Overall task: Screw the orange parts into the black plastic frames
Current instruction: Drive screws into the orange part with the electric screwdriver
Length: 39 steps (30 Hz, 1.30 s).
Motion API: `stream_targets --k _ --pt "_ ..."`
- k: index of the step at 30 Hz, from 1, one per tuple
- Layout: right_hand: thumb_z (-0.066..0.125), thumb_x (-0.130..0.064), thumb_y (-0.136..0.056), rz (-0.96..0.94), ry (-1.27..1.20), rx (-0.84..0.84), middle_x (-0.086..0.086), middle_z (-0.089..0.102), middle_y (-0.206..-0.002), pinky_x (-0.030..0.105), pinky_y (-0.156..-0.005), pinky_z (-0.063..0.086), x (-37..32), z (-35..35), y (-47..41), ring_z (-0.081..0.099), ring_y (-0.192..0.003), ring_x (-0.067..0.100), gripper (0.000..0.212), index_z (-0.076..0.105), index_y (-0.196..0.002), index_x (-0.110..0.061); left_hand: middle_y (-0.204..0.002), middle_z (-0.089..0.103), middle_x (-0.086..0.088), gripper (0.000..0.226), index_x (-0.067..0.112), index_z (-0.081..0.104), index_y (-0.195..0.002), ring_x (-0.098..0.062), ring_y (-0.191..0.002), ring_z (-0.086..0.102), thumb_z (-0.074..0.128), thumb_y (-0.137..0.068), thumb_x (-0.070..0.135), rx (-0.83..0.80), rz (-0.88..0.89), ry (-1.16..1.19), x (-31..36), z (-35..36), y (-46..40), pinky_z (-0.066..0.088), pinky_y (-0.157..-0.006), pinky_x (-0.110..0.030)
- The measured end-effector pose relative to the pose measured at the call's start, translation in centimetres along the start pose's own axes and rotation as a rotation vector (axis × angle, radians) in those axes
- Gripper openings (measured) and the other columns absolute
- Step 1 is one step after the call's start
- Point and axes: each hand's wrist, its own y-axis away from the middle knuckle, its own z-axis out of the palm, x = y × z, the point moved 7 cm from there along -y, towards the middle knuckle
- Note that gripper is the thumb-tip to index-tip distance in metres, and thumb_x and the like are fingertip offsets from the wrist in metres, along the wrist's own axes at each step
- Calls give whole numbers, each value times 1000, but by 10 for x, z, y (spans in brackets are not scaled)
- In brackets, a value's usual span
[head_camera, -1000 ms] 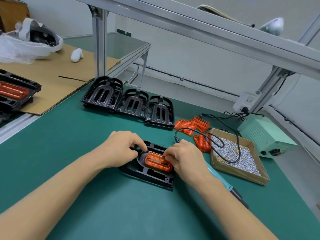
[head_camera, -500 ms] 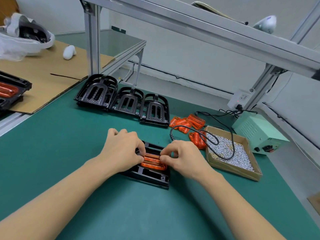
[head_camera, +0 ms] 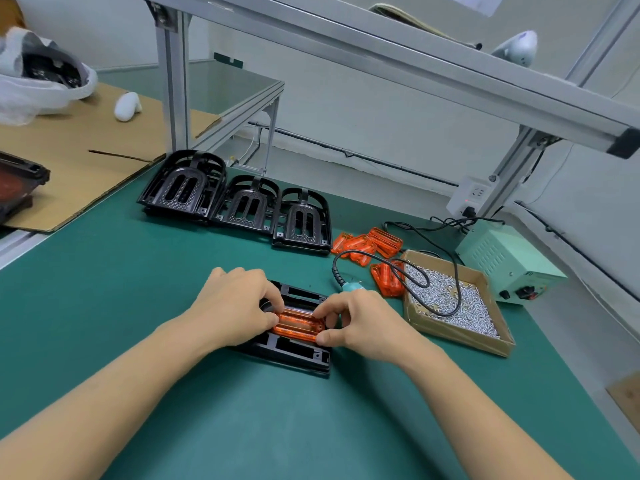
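A black plastic frame [head_camera: 292, 353] lies flat on the green mat in front of me. An orange part [head_camera: 298, 323] sits in its middle recess. My left hand [head_camera: 232, 306] pinches the part's left end with curled fingers and thumb. My right hand [head_camera: 360, 323] pinches its right end between forefinger and thumb. Behind my right hand the teal end of an electric screwdriver [head_camera: 351, 288] pokes out, its black cable looping back over the screw box.
Three stacks of black frames [head_camera: 239, 206] stand in a row at the back. Loose orange parts [head_camera: 372, 251] lie beside a cardboard box of screws [head_camera: 450, 303]. A green power supply [head_camera: 509, 261] sits at right. Cardboard sheet [head_camera: 79, 157] and a finished frame [head_camera: 17, 181] lie at left.
My left hand slid right from the frame's edge onto the orange part. Both hands now pinch its ends. The view has drifted slightly.
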Motion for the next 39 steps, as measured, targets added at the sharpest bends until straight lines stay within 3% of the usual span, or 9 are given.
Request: stream_targets --k 5,9,16,20,24,29,33,35,39 --pt "70 -37 -84 71 145 217 -7 55 -105 29 -85 45 16 -23 17 52 -93 10 38 60 -120 -27 -106 60 19 6 45 66 -87 -11 -99 39 59 -87 44 8 8 -2 -1 -1 -1 22 -83 -32" --pt "65 -36 -85 306 290 235 0 49 -122 30 -88 41 49 -33 41 51 -113 21 49 48 -130 -23 -106 61 17 6 47 61 -82 -11 -100 39 58 -87 46 37 3 -9 1 -2 -1 25 -83 -31" --pt "61 -24 -85 395 391 135 6 44 -125 31 -80 44 52 -24 49 55 -110 29 48 43 -129 -19 -89 56 18 10 46 63 -81 -8 -89 47 61 -88 38 -7 -20 26 1 -4 -4 46 -78 -27" --pt "63 -17 -85 455 448 92 11 41 -123 30 -72 37 52 -23 43 56 -105 30 38 49 -119 -10 -97 60 18 9 45 65 -89 -8 -90 51 60 -88 37 0 -16 13 3 -5 -1 45 -76 -25" --pt "69 -28 -79 468 441 101 11 43 -115 28 -71 38 54 -24 39 54 -94 28 39 57 -112 -9 -107 59 21 12 45 65 -97 -8 -99 51 58 -89 40 25 -13 11 2 -5 1 45 -82 -27" --pt "71 -33 -69 412 164 300 1 40 -103 28 -74 39 63 -32 47 51 -91 25 43 55 -106 -17 -110 59 24 15 43 66 -100 -6 -104 40 61 -87 37 74 6 51 -4 -10 1 43 -85 -30" --pt "61 -33 -54 332 -281 524 -7 58 -77 25 -56 38 73 -61 63 50 -66 11 35 59 -87 -23 -109 60 22 12 36 69 -96 -7 -104 42 64 -85 31 198 48 118 10 -23 -3 39 -85 -29" --pt "60 -27 -53 291 -555 609 -12 54 -61 16 -48 36 82 -76 71 43 -53 7 30 59 -81 -18 -107 60 20 12 34 70 -94 -8 -103 44 65 -85 29 226 104 174 27 -26 -11 39 -88 -30" --pt "63 -15 -54 243 -964 723 0 57 -75 28 -59 39 103 -104 85 47 -64 13 35 63 -89 -19 -112 63 14 14 30 71 -99 -13 -111 47 63 -86 28 190 247 199 77 -17 -38 34 -101 -33"
